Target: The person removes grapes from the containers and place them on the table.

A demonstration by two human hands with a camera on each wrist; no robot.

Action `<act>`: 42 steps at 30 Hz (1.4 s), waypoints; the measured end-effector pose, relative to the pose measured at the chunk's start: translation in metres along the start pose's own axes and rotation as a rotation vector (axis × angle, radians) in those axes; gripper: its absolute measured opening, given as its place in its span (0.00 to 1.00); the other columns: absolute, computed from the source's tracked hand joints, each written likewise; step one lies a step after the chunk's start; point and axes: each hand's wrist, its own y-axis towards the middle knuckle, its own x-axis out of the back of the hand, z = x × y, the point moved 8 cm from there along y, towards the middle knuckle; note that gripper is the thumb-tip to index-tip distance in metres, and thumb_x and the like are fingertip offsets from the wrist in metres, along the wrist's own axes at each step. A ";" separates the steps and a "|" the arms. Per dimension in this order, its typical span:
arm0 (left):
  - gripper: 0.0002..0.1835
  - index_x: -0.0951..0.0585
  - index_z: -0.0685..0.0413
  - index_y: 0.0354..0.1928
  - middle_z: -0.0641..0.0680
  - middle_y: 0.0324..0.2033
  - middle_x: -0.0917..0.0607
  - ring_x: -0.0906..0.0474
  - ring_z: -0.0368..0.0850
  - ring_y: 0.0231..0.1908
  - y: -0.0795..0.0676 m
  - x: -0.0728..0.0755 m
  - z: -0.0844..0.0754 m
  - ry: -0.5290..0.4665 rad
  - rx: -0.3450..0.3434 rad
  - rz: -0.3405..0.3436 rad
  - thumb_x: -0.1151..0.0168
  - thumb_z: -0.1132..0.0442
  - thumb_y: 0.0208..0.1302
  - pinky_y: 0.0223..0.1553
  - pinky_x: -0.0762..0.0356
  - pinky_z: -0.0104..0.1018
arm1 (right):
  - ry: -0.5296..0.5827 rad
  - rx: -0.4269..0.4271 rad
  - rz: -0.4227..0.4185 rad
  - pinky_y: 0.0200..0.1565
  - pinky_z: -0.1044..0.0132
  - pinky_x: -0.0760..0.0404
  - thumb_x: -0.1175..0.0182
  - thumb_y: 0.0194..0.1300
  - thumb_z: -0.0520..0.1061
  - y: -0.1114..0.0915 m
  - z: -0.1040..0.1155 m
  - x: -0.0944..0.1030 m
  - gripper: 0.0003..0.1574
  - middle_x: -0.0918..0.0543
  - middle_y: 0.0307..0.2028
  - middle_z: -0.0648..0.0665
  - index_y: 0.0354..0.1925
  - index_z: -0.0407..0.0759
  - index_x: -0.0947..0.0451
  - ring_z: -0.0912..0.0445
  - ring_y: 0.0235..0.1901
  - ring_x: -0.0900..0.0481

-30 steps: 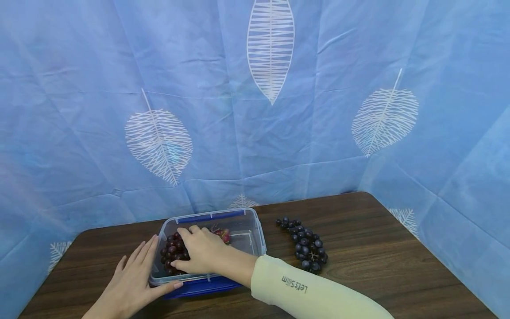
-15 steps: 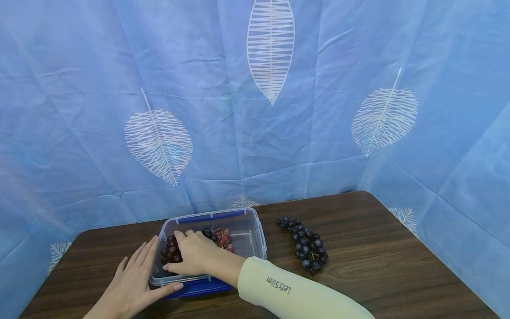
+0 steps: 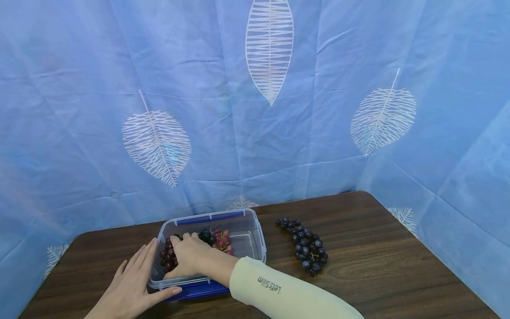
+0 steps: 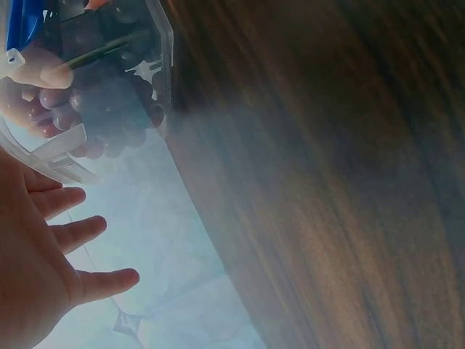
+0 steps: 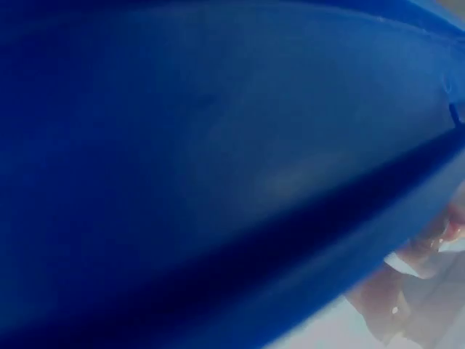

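A clear plastic food container [image 3: 260,237] with blue strips along its long sides stands on the table. My right hand [image 3: 189,257] reaches inside, fingers bent over a bunch of dark red grapes [image 3: 167,259] at the left end and thumb at the near side. Right of that hand, a few black grapes [image 3: 207,237] and a bunch of pinkish-red grapes [image 3: 222,240] lie in the container. My left hand [image 3: 133,281] rests against the container's left wall, fingers straight and thumb along the front. In the left wrist view, its fingers [image 4: 80,233] are spread and grapes [image 4: 109,109] show through the wall.
A bunch of black grapes [image 3: 307,246] lies on the dark wood table [image 3: 382,248] right of the container. Blue plastic [image 3: 199,290] juts out at the container's front and fills most of the right wrist view [image 5: 218,167]. A blue curtain [image 3: 311,133] hangs behind.
My right hand and forearm have shifted left and slightly down inside the container, uncovering more of the pinkish-red and black grapes. The left hand has stayed nearly still.
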 end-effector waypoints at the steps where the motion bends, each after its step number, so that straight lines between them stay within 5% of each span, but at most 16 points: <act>1: 0.65 0.58 0.63 0.80 0.73 0.74 0.45 0.45 0.77 0.69 0.000 0.000 0.000 0.002 0.000 0.001 0.42 0.24 0.58 0.54 0.48 0.85 | 0.007 -0.003 -0.006 0.58 0.62 0.21 0.32 0.55 0.74 0.001 0.001 0.000 0.60 0.30 0.69 0.50 0.77 0.56 0.42 0.53 0.67 0.30; 10: 0.66 0.59 0.62 0.80 0.74 0.74 0.46 0.47 0.78 0.70 0.000 -0.002 0.002 -0.005 0.002 0.008 0.41 0.24 0.57 0.55 0.49 0.85 | -0.040 -0.071 -0.091 0.47 0.66 0.17 0.25 0.51 0.68 0.003 0.009 0.003 0.52 0.23 0.59 0.53 0.68 0.54 0.32 0.57 0.56 0.25; 19: 0.66 0.57 0.64 0.79 0.75 0.72 0.42 0.43 0.79 0.68 0.000 -0.003 0.003 0.049 0.000 -0.016 0.41 0.24 0.56 0.52 0.44 0.84 | -0.098 -0.106 -0.173 0.43 0.69 0.18 0.31 0.64 0.55 -0.002 0.004 0.008 0.30 0.21 0.52 0.53 0.62 0.54 0.27 0.56 0.48 0.23; 30: 0.66 0.55 0.63 0.79 0.74 0.72 0.41 0.42 0.78 0.68 0.000 -0.001 0.002 0.061 -0.013 -0.040 0.41 0.23 0.55 0.53 0.45 0.84 | -0.226 -0.054 -0.206 0.43 0.64 0.14 0.39 0.71 0.57 -0.007 0.000 0.017 0.29 0.21 0.56 0.52 0.67 0.59 0.30 0.54 0.48 0.18; 36: 0.66 0.53 0.65 0.79 0.74 0.72 0.40 0.41 0.78 0.67 0.001 0.000 0.000 0.080 -0.009 -0.053 0.40 0.23 0.54 0.53 0.42 0.83 | -0.208 -0.061 -0.222 0.32 0.67 0.17 0.41 0.73 0.55 -0.010 -0.009 0.023 0.28 0.20 0.53 0.49 0.68 0.58 0.32 0.55 0.41 0.17; 42: 0.65 0.49 0.66 0.78 0.73 0.72 0.40 0.40 0.76 0.68 0.000 0.003 -0.001 0.098 -0.020 -0.096 0.37 0.25 0.54 0.53 0.38 0.80 | -0.172 -0.055 -0.219 0.34 0.66 0.17 0.40 0.73 0.55 -0.013 -0.018 0.031 0.27 0.20 0.51 0.48 0.66 0.55 0.31 0.54 0.43 0.18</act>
